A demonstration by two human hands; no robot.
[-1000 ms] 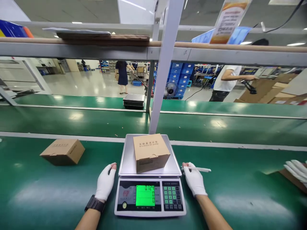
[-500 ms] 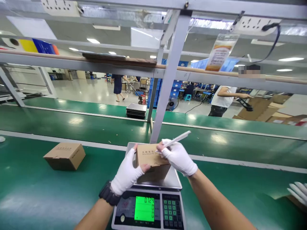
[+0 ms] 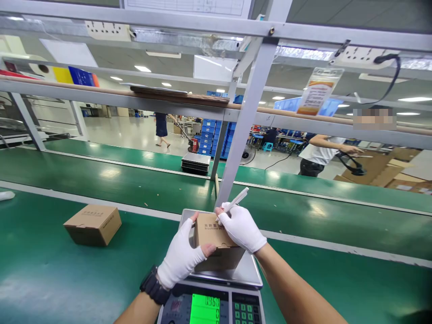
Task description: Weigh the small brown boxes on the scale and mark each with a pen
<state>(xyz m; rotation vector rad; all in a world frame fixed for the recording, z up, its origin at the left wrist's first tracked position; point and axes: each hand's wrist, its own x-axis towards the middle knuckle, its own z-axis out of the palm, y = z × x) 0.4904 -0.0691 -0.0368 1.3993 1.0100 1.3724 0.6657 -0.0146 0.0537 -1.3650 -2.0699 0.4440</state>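
A closed brown cardboard box with printed lettering on its lid rests on the metal pan of a digital scale. My left hand, in a white glove with bare fingertips, grips the box by its left side, thumb over the front edge. In my right hand, gloved the same way, a white pen is pinched, its lower end at the lid near the print. The fingers hide the tip. Below my hands, the scale's green display is lit, partly cut off by the frame.
Another closed cardboard box sits on the green surface to the left. A metal post rises behind the scale, with rails across. Beyond lies a green belt with a second scale. A person in a white top stands at the back right.
The view has tilted upward. My right hand and the pen have shifted left over the lid, and the display figure has changed. The gloved hand at the right edge has left view.
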